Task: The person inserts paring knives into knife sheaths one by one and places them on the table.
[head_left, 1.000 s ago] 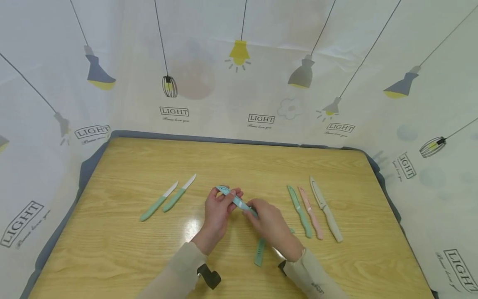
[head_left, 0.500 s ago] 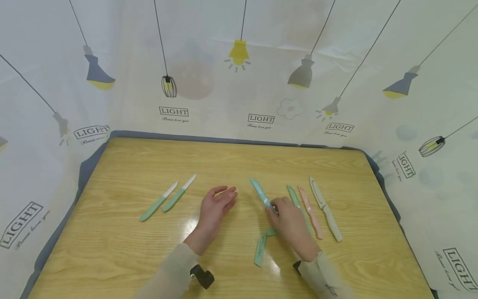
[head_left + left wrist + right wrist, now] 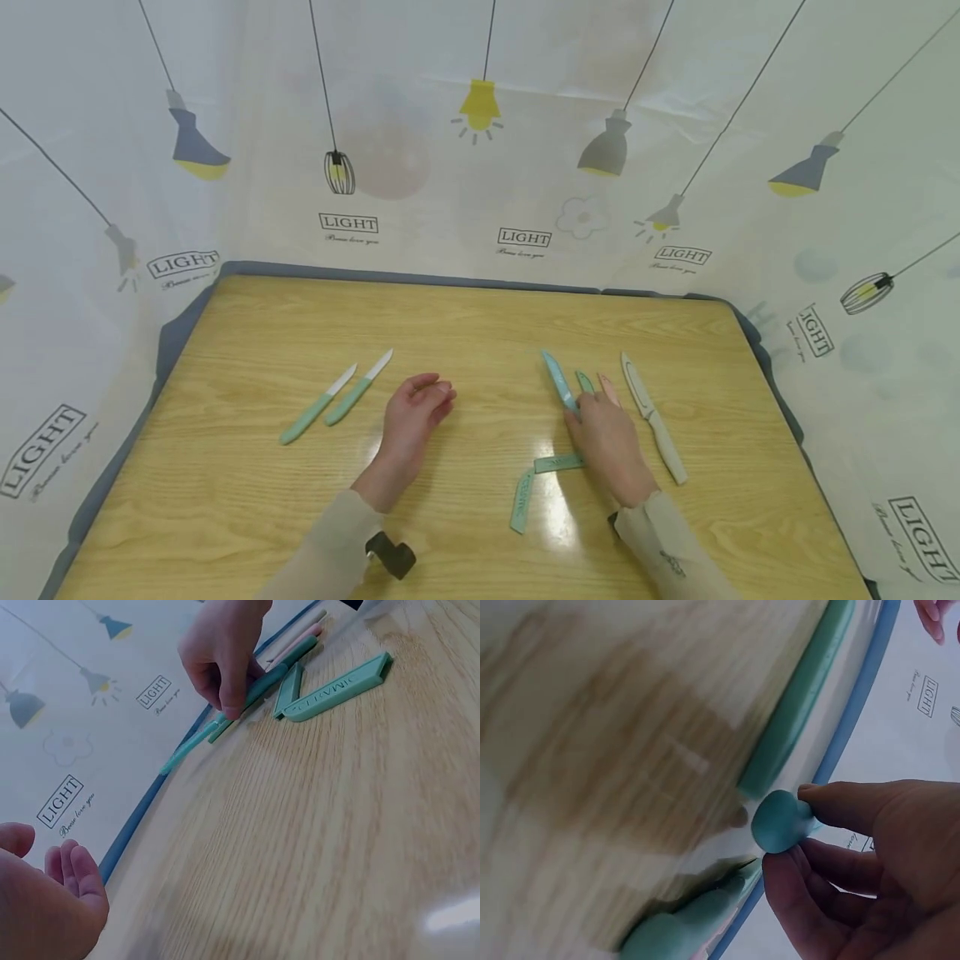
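Note:
Between thumb and fingers, my right hand [image 3: 609, 433] pinches a light-blue paring knife [image 3: 558, 379] by its handle; a blue sheath covers the blade. The right wrist view shows the rounded handle end [image 3: 778, 821] at the fingertips. Just right of it lie a green sheathed knife [image 3: 584, 382] and a pink one [image 3: 609, 388], both partly hidden by that hand. My left hand [image 3: 408, 425] holds nothing, its fingers loosely bent above the table. Beside the right hand are two loose green blade sheaths [image 3: 522, 500], one lettered CERAMIC in the left wrist view.
Two green-handled knives with bare white blades, one [image 3: 318, 406] left of the other [image 3: 360, 389], lie on the left of the wooden table [image 3: 465, 325]. A larger cream knife [image 3: 663, 437] lies furthest right. A lamp-printed cloth [image 3: 420, 200] rises behind the table.
My right hand has carried the blue knife away from the left hand, rightward to beside the green and pink knives. The left hand has let go of it and drawn back slightly left.

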{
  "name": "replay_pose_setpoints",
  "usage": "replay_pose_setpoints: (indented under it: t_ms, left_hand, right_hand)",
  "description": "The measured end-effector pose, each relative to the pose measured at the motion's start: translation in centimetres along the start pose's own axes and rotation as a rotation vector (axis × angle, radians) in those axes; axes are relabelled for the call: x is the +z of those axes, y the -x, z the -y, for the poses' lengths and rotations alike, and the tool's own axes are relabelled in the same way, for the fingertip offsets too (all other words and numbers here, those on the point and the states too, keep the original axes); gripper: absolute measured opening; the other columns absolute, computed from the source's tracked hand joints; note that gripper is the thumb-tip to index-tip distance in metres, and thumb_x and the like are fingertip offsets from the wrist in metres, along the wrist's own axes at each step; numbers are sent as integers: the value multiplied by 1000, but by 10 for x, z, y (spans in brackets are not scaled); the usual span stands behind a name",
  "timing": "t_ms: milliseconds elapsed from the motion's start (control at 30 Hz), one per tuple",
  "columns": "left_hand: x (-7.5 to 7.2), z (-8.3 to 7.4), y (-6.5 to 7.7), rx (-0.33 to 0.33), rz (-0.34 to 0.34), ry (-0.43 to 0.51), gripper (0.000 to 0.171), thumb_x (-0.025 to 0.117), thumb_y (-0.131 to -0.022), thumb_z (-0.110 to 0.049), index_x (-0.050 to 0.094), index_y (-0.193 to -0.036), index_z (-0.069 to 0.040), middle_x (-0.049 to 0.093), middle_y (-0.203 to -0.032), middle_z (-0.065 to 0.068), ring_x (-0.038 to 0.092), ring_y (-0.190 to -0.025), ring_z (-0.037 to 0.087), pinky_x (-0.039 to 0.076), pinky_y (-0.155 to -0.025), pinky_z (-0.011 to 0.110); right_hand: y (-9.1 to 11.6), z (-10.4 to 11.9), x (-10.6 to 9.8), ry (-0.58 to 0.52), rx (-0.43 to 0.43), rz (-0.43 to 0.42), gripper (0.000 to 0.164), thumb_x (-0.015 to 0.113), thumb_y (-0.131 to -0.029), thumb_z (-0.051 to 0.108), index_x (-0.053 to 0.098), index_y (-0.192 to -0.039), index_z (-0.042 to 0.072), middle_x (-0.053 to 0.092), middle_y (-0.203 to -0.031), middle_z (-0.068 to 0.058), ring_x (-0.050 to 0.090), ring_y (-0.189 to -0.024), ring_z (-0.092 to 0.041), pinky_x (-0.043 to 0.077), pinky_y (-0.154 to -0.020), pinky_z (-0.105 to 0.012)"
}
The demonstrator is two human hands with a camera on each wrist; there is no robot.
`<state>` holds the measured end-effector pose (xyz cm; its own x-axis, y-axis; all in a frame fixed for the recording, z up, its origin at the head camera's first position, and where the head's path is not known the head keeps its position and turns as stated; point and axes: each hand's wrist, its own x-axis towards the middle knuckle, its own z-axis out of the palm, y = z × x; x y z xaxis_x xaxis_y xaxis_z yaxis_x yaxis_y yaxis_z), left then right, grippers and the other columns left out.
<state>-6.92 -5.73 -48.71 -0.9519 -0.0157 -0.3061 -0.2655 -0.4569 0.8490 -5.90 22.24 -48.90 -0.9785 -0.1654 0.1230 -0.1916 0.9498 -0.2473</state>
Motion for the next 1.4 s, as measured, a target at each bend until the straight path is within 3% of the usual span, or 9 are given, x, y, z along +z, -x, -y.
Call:
replay_pose_setpoints:
  t_ms: [267,600,733,833,1000,1033,1133,1233,1400]
  left_hand:
    - [-3,-2,2,-11,-18,-21,46,63,-91,-6,43,-130,7,62,-101,8,63,-96,20,52,-93,36]
    - [-6,-2,3,-19,-6,-16,46,62,-92,-5,43,-132,6,59,-112,21,61,-99,24,52,-91,35]
    - [-6,-2,3,-20,-5,-26,47,62,-92,-6,42,-132,6,60,-108,16,62,-99,24,52,-93,37]
    - [-7,-2,3,-22,-6,-26,47,63,-92,-7,42,-132,6,61,-103,10,61,-100,25,51,-93,39]
    - [-11,-3,2,-2,0,-41,42,63,-92,-7,45,-128,5,60,-101,7,61,-100,25,51,-94,39]
    - [-11,-4,1,7,-3,-58,42,63,-92,-8,46,-128,5,59,-102,7,60,-100,24,50,-94,40]
    - [-16,-6,-1,46,0,-174,42,65,-91,-12,49,-127,5,58,-106,8,58,-99,21,51,-92,34]
    - [-24,-11,-4,110,11,-335,43,65,-92,-17,52,-127,4,57,-115,13,56,-103,21,51,-92,32]
    - [-39,-21,-5,242,38,-557,43,65,-92,-20,54,-128,1,55,-127,17,52,-117,26,47,-99,38]
  right_hand:
    - [-2,-2,6,90,-19,28,24,67,-90,19,58,-75,2,45,-58,0,41,-49,-12,42,-44,-27]
    - [-3,-3,9,88,-20,34,26,66,-91,20,58,-74,2,45,-59,0,41,-49,-13,40,-40,-26]
    - [-2,-2,6,75,-18,39,26,66,-91,20,58,-75,2,45,-59,-1,40,-49,-13,38,-39,-24]
    - [0,0,2,58,-4,40,25,65,-92,23,63,-83,-1,53,-64,-5,39,-46,-11,36,-36,-22]
    - [2,4,-8,41,28,7,36,61,-94,30,67,-106,-3,66,-94,-16,37,-41,-10,31,-30,-20]
    - [2,4,-9,39,23,-12,36,61,-94,31,68,-107,-2,67,-97,-17,43,-42,-13,31,-30,-21]
    - [0,6,-14,23,30,-47,37,62,-93,32,68,-109,0,67,-106,-18,65,-69,-26,38,-33,-24]
    - [0,7,-17,-6,37,-66,36,62,-92,33,68,-109,2,66,-111,-18,65,-95,-34,47,-41,-29]
    - [2,9,-22,-61,35,-81,33,62,-92,31,68,-108,2,64,-107,-14,65,-82,-28,54,-52,-34]
